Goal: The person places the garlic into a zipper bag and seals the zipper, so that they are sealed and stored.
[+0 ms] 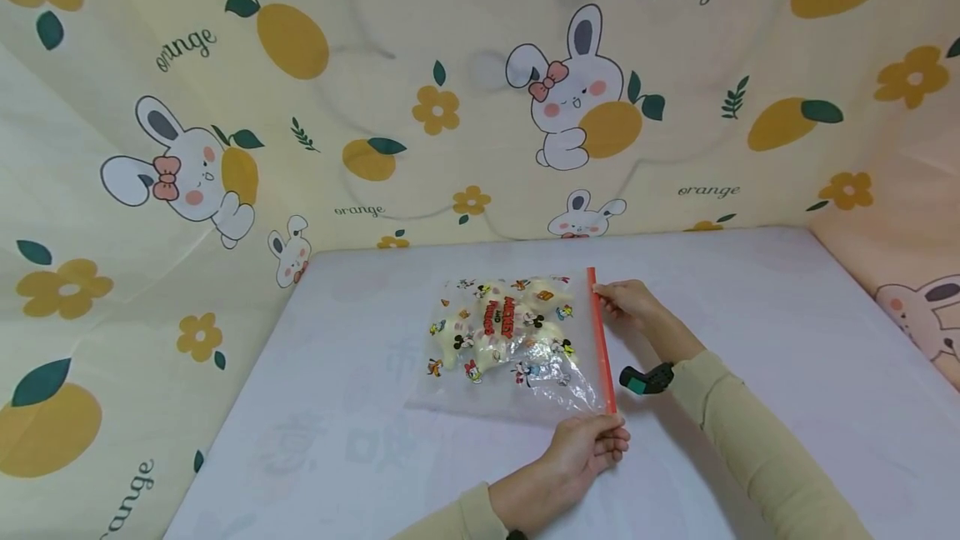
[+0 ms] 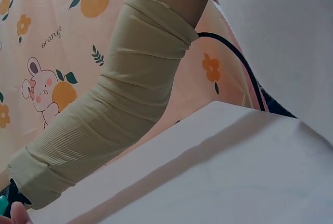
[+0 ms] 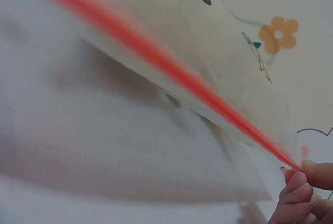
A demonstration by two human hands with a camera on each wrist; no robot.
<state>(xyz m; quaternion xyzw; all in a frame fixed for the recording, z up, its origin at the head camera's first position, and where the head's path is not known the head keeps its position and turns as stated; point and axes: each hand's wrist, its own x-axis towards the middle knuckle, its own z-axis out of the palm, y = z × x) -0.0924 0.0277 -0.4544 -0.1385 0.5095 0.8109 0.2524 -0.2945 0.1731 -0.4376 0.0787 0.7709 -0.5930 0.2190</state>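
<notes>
A clear zip bag (image 1: 491,398) printed with cartoon characters lies on the table, several pale cream soft-looking pieces (image 1: 450,344) inside it. Along its right side runs a red sealing strip (image 1: 602,340). My left hand (image 1: 573,461) pinches the strip's near end between thumb and fingers. At the far end, my right hand (image 1: 633,307) pinches the strip too; in the right wrist view its fingertips (image 3: 296,182) grip the tip of the red edge. The strip is stretched straight between both hands. Only a bit of finger (image 2: 20,213) shows in the left wrist view.
The white table (image 1: 337,440) carries the bag and meets patterned cloth walls (image 1: 450,65) at the back and sides. A black wrist device (image 1: 647,379) sits on the right wrist. In the left wrist view, a beige sleeve (image 2: 119,89) fills the middle and a black cable (image 2: 242,60) curves behind it.
</notes>
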